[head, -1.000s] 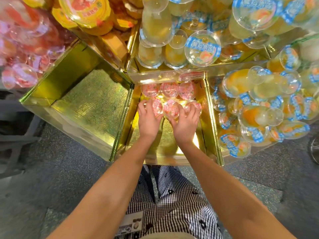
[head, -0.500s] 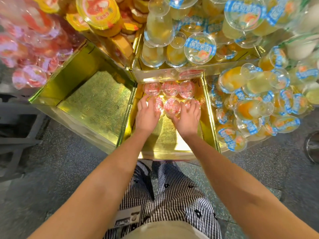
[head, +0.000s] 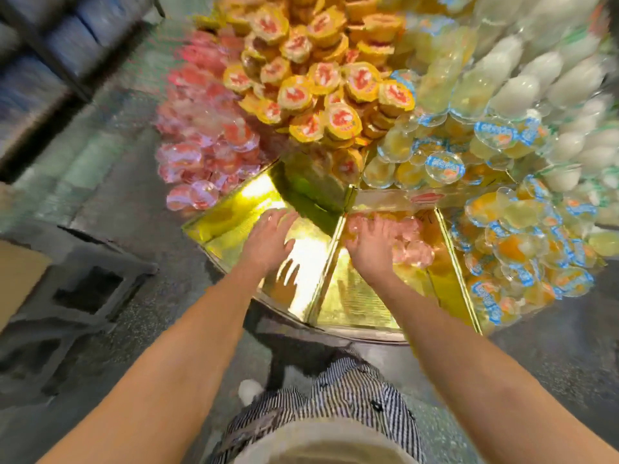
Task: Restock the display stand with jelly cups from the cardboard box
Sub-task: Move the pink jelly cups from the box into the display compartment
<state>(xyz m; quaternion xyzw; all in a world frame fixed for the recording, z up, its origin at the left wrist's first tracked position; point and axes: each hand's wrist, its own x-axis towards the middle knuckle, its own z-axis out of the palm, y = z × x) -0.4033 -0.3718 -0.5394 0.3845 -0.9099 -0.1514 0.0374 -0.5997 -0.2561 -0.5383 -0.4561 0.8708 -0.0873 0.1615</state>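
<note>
Now left hand (head: 268,237) is moved left of the gold divider (head: 330,262), fingers splayed, empty; right hand (head: 370,244), seemingly flat-fingered, is kept on placed jelly cups (head: 413,252).

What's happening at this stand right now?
A person is stocking a gold foil-lined display stand with small pink clear-plastic jelly cups. The right hand lies with fingers spread on the pink cups in the middle compartment, whose front half is bare. The left hand hovers open over the bare compartment to the left, holding nothing. The frame is motion-blurred, so finer contact is unclear.
</note>
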